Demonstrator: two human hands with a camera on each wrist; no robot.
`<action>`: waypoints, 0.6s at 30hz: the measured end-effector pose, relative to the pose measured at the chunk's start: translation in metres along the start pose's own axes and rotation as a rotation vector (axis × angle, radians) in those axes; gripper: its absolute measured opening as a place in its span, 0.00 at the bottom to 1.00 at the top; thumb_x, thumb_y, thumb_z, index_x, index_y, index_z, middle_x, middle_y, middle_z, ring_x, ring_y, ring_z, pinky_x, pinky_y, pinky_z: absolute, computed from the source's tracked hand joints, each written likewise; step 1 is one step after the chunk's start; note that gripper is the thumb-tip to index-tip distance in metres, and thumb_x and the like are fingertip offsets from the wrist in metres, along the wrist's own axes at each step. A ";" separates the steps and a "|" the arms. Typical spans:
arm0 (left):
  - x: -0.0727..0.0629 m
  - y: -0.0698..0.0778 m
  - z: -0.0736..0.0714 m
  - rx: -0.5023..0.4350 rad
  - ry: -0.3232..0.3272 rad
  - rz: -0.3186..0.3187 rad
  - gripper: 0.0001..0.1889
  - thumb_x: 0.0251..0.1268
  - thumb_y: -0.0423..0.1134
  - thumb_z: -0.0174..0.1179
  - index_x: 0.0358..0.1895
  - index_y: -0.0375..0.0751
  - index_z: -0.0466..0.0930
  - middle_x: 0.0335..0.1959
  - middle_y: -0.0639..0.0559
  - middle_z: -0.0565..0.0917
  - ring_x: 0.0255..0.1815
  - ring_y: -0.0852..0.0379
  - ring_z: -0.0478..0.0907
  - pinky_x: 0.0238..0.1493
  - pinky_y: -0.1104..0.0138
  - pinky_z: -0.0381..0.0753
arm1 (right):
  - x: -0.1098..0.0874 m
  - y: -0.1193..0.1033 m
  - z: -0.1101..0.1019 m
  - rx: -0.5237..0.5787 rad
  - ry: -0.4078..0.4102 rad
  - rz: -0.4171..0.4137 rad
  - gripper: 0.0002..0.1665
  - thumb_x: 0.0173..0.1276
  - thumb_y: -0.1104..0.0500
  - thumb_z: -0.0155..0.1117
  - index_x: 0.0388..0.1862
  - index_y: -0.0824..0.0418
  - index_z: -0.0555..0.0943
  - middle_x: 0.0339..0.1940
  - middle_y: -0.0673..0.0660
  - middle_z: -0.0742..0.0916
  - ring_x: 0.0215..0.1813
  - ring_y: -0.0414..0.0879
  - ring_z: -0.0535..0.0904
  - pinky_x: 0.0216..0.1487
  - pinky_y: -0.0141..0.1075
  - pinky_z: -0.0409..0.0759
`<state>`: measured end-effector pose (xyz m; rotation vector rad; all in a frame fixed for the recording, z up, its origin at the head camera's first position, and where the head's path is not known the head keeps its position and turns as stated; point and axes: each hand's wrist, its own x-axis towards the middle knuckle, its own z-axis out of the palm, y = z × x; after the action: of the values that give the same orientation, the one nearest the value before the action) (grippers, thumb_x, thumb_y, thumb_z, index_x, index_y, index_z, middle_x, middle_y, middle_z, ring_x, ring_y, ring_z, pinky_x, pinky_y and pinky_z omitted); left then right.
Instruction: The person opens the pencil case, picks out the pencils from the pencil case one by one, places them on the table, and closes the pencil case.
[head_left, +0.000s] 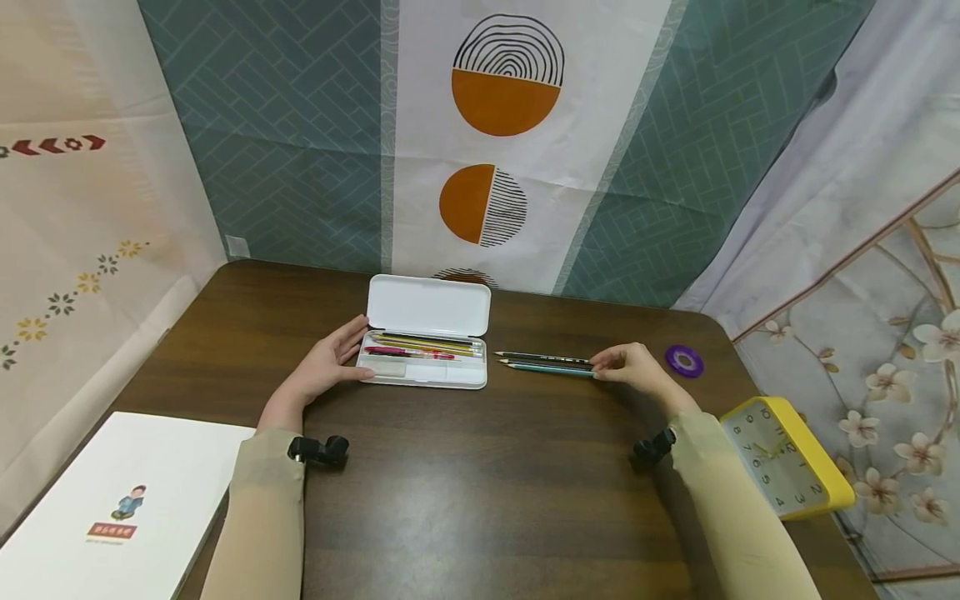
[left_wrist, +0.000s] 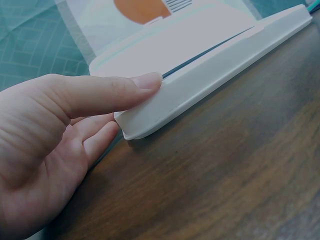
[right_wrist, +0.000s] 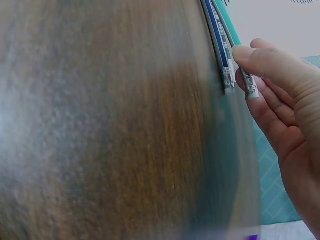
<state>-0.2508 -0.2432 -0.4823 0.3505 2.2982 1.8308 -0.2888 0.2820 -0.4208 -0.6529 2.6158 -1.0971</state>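
A white pencil case (head_left: 427, 376) lies on the table with its lid (head_left: 429, 306) raised; pencils, a red pen (head_left: 431, 355) and a pale block (head_left: 387, 366) are inside. My left hand (head_left: 327, 362) holds the case's left end, the thumb on its front edge in the left wrist view and the other fingers partly hidden. To the right of the case, several pencils (head_left: 546, 365) lie side by side, tips toward it. My right hand (head_left: 630, 367) pinches the blunt end of one dark pencil (right_wrist: 249, 84) between thumb and fingers. Beside it, other pencils (right_wrist: 219, 50) lie apart from the fingers.
A purple ring-shaped roll (head_left: 685, 351) lies beyond my right hand. A yellow clock (head_left: 813, 458) stands near the right edge. A white book or box (head_left: 127, 475) is at the front left. Curtains hang behind the brown table (head_left: 480, 492).
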 end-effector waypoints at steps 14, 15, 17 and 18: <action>0.000 0.001 0.001 0.001 -0.002 -0.006 0.54 0.55 0.29 0.70 0.79 0.38 0.41 0.80 0.41 0.49 0.80 0.44 0.47 0.77 0.53 0.51 | 0.009 0.042 0.008 -0.045 0.049 -0.042 0.12 0.58 0.66 0.74 0.41 0.68 0.87 0.32 0.58 0.91 0.34 0.33 0.86 0.37 0.22 0.83; 0.000 0.001 0.001 0.001 0.000 -0.007 0.54 0.55 0.29 0.70 0.79 0.37 0.41 0.80 0.41 0.49 0.80 0.44 0.47 0.77 0.54 0.51 | 0.009 0.042 0.009 -0.050 0.054 -0.041 0.12 0.57 0.66 0.74 0.41 0.68 0.87 0.32 0.57 0.91 0.34 0.33 0.85 0.36 0.22 0.83; 0.000 0.001 0.001 0.002 0.000 -0.006 0.54 0.55 0.29 0.70 0.79 0.37 0.41 0.80 0.41 0.49 0.80 0.44 0.47 0.77 0.54 0.51 | 0.009 0.041 0.009 -0.062 0.057 -0.036 0.12 0.56 0.66 0.74 0.40 0.67 0.87 0.32 0.57 0.91 0.34 0.33 0.85 0.36 0.22 0.83; 0.000 0.001 0.001 0.002 0.001 -0.006 0.54 0.55 0.29 0.70 0.79 0.37 0.41 0.80 0.41 0.49 0.80 0.44 0.47 0.77 0.54 0.51 | 0.009 0.041 0.009 -0.065 0.058 -0.034 0.12 0.56 0.66 0.75 0.40 0.67 0.87 0.32 0.57 0.91 0.34 0.33 0.86 0.36 0.22 0.83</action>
<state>-0.2504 -0.2424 -0.4814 0.3423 2.2989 1.8265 -0.3063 0.2974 -0.4569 -0.6912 2.7090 -1.0594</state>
